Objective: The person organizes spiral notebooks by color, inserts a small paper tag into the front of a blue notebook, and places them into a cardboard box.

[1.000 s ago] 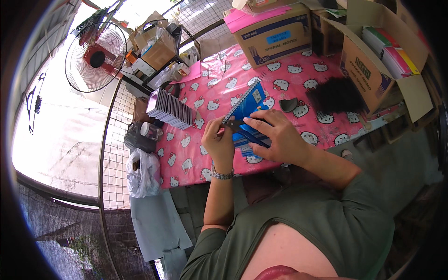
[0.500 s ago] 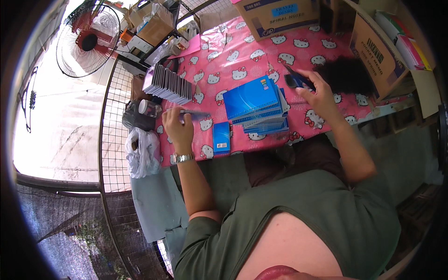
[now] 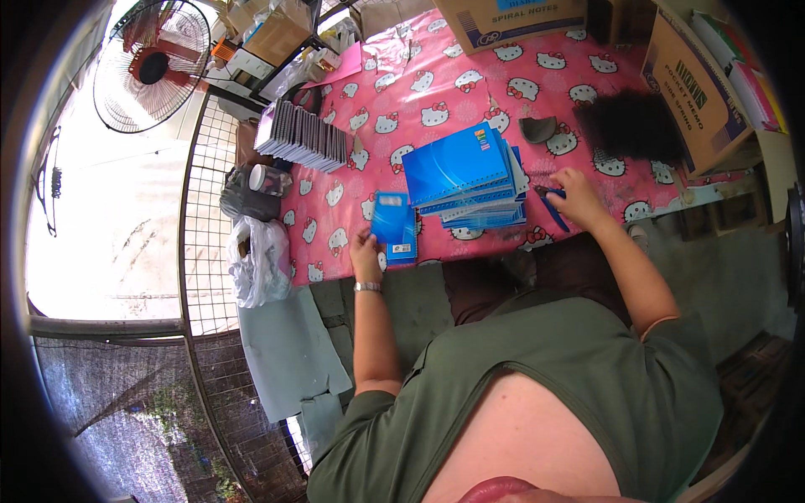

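My left hand (image 3: pixel 366 256) pinches the lower left edge of a small blue notebook (image 3: pixel 389 216), held over another small blue notebook (image 3: pixel 409 243) near the table's front edge. The upper one partly covers the lower. To their right stands an uneven stack of larger blue spiral notebooks (image 3: pixel 457 168). Right of that stack, my right hand (image 3: pixel 580 199) has its fingers closed on a pair of pliers (image 3: pixel 554 214) with blue handles, low at the table's front edge. Whether the pliers rest on the cloth is hard to tell.
A row of spiral-bound notebooks (image 3: pixel 302 138) stands at the left, by a clear jar (image 3: pixel 267 179) and plastic bag (image 3: pixel 258 260). A grey rounded piece (image 3: pixel 537 129) and black bristly heap (image 3: pixel 631 124) lie at the right, near cardboard boxes (image 3: pixel 692 101). A fan (image 3: pixel 151 67) stands far left.
My left hand has moved right and nearer, bringing a small notebook over the one lying there. My right hand has come nearer with the pliers, away from the grey piece.
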`<state>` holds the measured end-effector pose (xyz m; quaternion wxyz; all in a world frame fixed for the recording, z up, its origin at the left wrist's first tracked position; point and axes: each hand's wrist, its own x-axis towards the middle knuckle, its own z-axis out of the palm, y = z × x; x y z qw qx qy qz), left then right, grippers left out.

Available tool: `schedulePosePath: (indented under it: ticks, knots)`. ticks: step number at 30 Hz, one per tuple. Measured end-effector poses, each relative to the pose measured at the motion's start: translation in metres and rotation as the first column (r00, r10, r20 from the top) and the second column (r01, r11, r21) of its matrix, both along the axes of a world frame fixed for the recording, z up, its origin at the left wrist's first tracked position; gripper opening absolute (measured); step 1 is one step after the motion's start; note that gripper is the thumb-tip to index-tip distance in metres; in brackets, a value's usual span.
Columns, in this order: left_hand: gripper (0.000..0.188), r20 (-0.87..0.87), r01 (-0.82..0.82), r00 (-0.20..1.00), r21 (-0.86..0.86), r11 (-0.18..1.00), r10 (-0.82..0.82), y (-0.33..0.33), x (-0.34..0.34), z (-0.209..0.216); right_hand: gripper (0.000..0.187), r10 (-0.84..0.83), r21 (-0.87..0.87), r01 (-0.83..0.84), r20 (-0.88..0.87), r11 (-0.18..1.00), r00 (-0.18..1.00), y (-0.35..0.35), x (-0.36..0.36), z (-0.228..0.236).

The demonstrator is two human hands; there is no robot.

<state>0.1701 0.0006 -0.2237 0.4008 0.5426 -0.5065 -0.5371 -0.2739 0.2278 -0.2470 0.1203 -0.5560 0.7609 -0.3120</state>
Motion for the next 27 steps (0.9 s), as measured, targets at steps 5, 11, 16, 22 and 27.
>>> schedulePosePath:
  ticks: [5,11,16,22,27]
  knots:
    - [0.03,0.235,-0.089,0.966,-0.092,0.992,0.109,0.031,0.024,-0.053,0.036,-0.066,-0.086,0.059,-0.081,0.995,0.995,-0.031,-0.024,0.01]
    - [0.029,0.538,-0.007,0.817,-0.354,0.935,0.21,0.04,0.011,-0.057,0.029,0.053,0.067,-0.033,-0.307,0.997,0.95,-0.044,-0.03,-0.005]
    - [0.028,0.681,0.002,0.671,-0.395,0.919,0.292,0.036,-0.008,-0.021,0.018,-0.058,-0.222,0.054,-0.01,0.974,0.998,-0.044,-0.043,0.011]
    - [0.027,0.467,0.436,0.867,-0.879,0.192,0.173,0.087,-0.169,0.2,0.025,0.032,-0.534,0.076,0.19,0.842,0.981,-0.035,-0.025,0.149]
    - [0.028,0.898,0.889,0.44,-0.435,0.141,-0.001,0.114,-0.2,0.225,0.028,0.181,-0.587,-0.021,0.215,0.809,0.96,-0.019,0.015,0.202]
